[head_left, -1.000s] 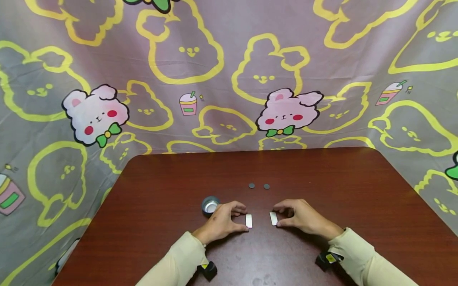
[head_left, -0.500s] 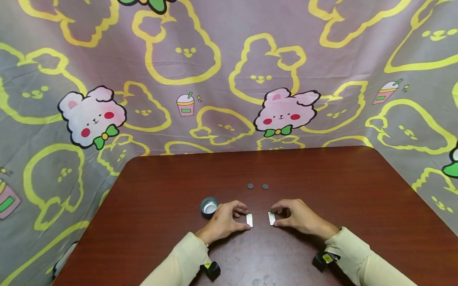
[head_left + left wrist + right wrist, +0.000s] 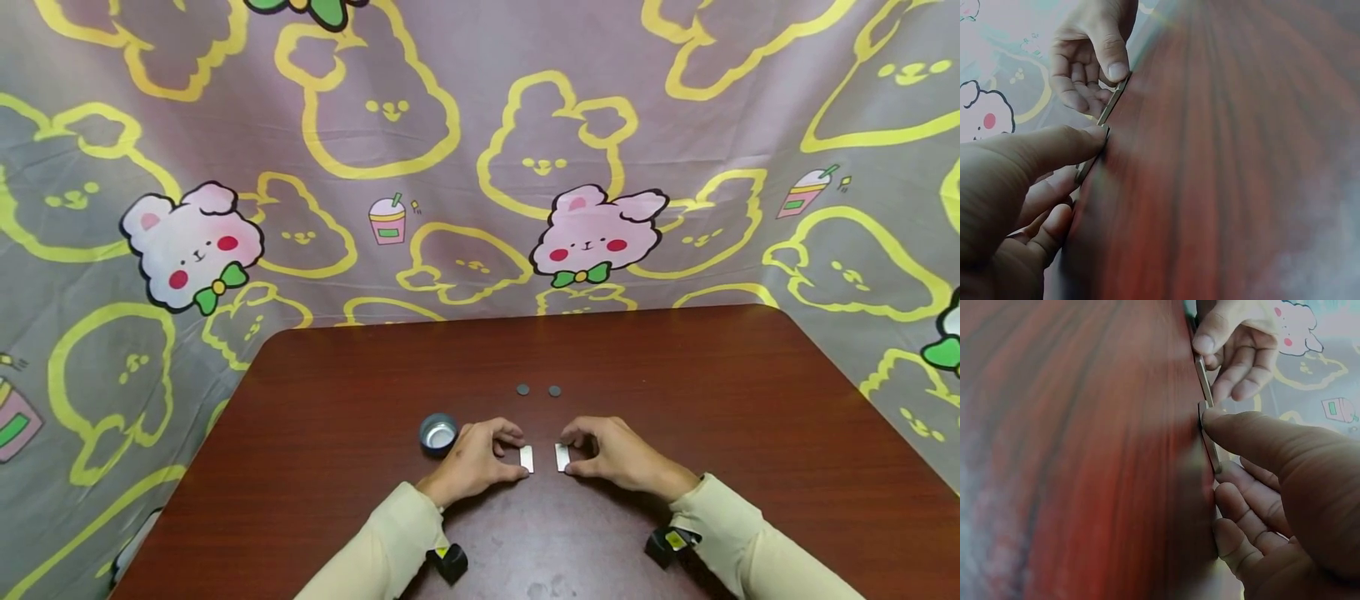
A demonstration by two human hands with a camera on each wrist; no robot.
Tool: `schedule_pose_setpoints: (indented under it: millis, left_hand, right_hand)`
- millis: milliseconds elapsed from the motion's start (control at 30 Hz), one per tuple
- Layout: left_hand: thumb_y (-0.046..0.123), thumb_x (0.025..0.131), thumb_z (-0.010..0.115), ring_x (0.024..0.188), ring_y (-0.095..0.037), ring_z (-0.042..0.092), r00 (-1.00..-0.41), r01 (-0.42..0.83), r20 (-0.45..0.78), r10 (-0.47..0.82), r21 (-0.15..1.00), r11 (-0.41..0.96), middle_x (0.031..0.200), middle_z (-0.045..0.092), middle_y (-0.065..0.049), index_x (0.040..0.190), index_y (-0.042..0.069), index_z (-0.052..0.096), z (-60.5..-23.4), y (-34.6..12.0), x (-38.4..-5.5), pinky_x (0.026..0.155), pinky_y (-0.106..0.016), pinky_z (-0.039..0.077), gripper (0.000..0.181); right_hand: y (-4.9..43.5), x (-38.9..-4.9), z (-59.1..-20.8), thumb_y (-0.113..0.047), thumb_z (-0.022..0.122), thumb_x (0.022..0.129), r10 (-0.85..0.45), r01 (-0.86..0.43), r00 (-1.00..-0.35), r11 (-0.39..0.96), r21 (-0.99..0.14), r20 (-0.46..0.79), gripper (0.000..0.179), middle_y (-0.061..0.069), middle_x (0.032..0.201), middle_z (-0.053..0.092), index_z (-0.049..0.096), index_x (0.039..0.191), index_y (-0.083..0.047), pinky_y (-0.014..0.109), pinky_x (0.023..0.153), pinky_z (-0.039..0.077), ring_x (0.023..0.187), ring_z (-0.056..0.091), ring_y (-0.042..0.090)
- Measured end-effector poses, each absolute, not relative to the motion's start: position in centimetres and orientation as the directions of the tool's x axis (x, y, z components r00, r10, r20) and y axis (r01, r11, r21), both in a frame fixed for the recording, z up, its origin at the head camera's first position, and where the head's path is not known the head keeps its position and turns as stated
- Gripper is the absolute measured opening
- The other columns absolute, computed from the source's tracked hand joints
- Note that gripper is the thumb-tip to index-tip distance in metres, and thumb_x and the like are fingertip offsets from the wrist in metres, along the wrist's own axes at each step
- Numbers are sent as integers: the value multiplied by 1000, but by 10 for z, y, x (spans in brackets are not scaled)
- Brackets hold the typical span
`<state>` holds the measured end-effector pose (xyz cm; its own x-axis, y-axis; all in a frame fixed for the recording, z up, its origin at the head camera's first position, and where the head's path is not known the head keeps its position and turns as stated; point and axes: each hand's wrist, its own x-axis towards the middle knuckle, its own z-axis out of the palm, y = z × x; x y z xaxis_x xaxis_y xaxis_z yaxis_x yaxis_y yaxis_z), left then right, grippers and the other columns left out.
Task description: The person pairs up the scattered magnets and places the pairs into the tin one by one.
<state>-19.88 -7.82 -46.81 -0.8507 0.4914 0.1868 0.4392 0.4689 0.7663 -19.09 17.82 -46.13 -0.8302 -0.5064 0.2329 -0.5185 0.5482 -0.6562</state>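
Observation:
My left hand (image 3: 480, 457) pinches a small flat white rectangular piece (image 3: 527, 459) by its short ends, thumb at the near end and fingers at the far end. Across a narrow gap, my right hand (image 3: 622, 454) holds a similar white piece (image 3: 562, 457) in the same way. Both pieces lie low at the tabletop. Seen edge-on in the left wrist view, the left piece (image 3: 1088, 165) is thin with a dark underside. The right wrist view shows the right piece (image 3: 1210, 450) between thumb and fingertip, also thin. Markings on them are too small to tell.
A small round dark tin (image 3: 438, 434) with a silvery inside stands just behind the left hand. Two dark discs (image 3: 522, 389) (image 3: 554, 391) lie side by side farther back on the brown table (image 3: 360, 367). A patterned curtain (image 3: 465, 167) hangs behind the table.
Both hands have moved inward with their white pieces, so the gap between the pieces has narrowed. The tin and the dark discs stay in place on the table; the head view has shifted slightly.

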Motion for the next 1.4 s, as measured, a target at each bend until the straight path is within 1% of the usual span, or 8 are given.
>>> schedule_pose_setpoints:
  millis: [167, 333, 633, 800, 867, 1133, 1300, 1400]
  left_hand:
    - [15, 72, 91, 70, -7, 57, -851, 447, 197, 486, 757, 476, 97, 76, 3, 106, 7, 70, -468, -77, -200, 64, -19, 47, 41]
    - [15, 71, 92, 69, -6, 57, -853, 451, 204, 481, 751, 482, 96, 76, 4, 106, 7, 71, -467, -76, -201, 63, -18, 47, 41]
    - [17, 72, 91, 71, -6, 57, -855, 445, 185, 484, 741, 503, 97, 76, 5, 107, 8, 71, -464, -75, -202, 66, -18, 47, 41]
    - [19, 73, 91, 73, -4, 55, -864, 429, 165, 475, 734, 526, 97, 75, 8, 108, 10, 71, -465, -74, -201, 73, -20, 44, 41]
    - [20, 73, 91, 73, -4, 55, -866, 425, 157, 474, 730, 535, 98, 75, 9, 108, 11, 71, -465, -73, -201, 74, -21, 43, 41]
    - [19, 73, 91, 73, -4, 56, -861, 429, 161, 482, 739, 519, 97, 75, 7, 107, 9, 71, -467, -70, -202, 67, -19, 48, 40]
    - [18, 73, 90, 73, -4, 57, -860, 428, 151, 488, 735, 526, 96, 75, 7, 106, 9, 71, -465, -65, -201, 68, -19, 48, 39]
    - [18, 73, 90, 76, -3, 59, -853, 443, 154, 499, 720, 534, 97, 75, 7, 107, 10, 71, -463, -62, -201, 72, -19, 47, 39]
  right_hand:
    - [175, -192, -461, -11, 87, 75, -516, -521, -826, 546, -656, 226, 29, -4, 87, 69, 72, 100, -8, 24, 66, 51, 77, 60, 7]
    - [173, -194, -461, -11, 87, 75, -521, -529, -821, 539, -655, 235, 28, -4, 87, 69, 72, 99, -9, 24, 66, 51, 77, 60, 7]
    - [169, -195, -461, -12, 87, 75, -522, -536, -820, 553, -638, 235, 27, -6, 85, 67, 71, 98, -10, 24, 67, 51, 77, 59, 6]
    - [169, -195, -462, -12, 87, 75, -522, -533, -821, 558, -636, 231, 26, -7, 83, 65, 70, 96, -10, 24, 67, 51, 76, 58, 6]
    - [169, -195, -462, -12, 87, 76, -523, -532, -821, 558, -637, 228, 26, -7, 83, 64, 70, 95, -11, 24, 67, 51, 76, 58, 5]
    - [168, -195, -462, -11, 86, 77, -529, -525, -821, 549, -650, 215, 25, -7, 81, 64, 68, 94, -11, 23, 65, 49, 74, 57, 6]
    - [166, -195, -460, -12, 87, 77, -536, -530, -818, 558, -638, 209, 24, -7, 81, 63, 68, 92, -12, 23, 64, 49, 73, 57, 5]
    - [165, -195, -459, -12, 87, 77, -544, -539, -812, 561, -628, 212, 24, -8, 81, 64, 68, 92, -12, 23, 65, 49, 74, 57, 5]
